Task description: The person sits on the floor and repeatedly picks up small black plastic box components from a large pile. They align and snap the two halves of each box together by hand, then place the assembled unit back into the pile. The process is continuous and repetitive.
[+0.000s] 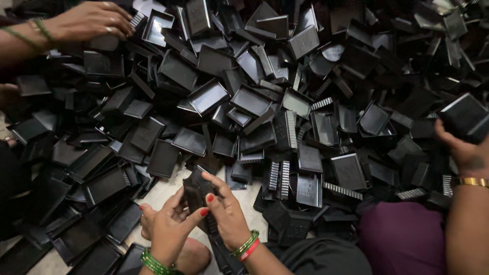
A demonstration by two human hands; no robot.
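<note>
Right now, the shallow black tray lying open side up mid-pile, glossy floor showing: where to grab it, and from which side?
Probably best to take the shallow black tray by its raised rim at the near right corner, coming from above. It lies tilted on top of other trays with that corner lifted and free, while its far edge is tucked under neighbours. Pinch the thin wall, thumb inside; the glossy floor gives no purchase.

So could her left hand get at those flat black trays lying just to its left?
Probably yes. The trays lie uncovered beside the left hand, with nothing between, but both hands, the right hand too, are holding a black part.
</note>
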